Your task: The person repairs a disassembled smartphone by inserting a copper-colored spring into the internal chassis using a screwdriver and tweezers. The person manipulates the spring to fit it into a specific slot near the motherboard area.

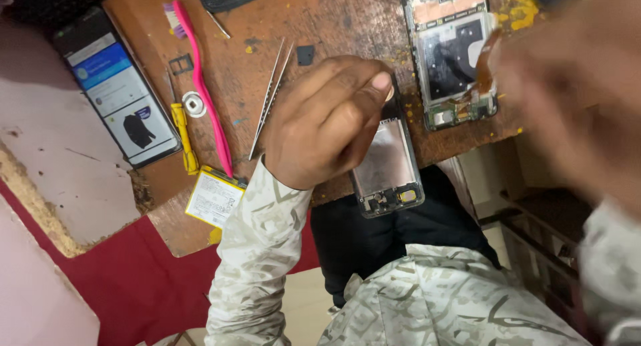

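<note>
While my left hand (327, 119) curls shut on the top of a stripped phone frame (388, 169) at the bench edge, my blurred right hand (574, 85) hovers by the opened phone (451, 59); grip unclear. Disassembly looks well advanced, with tweezers (270, 95) and a battery (215, 198) lying aside.

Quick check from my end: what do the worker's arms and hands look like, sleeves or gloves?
Both hands are bare, no gloves. The left hand comes out of a long pale sleeve with a grey-beige camouflage-like pattern. The right hand is motion-blurred; its cuff shows the same pattern. No rings or watch visible.
</note>
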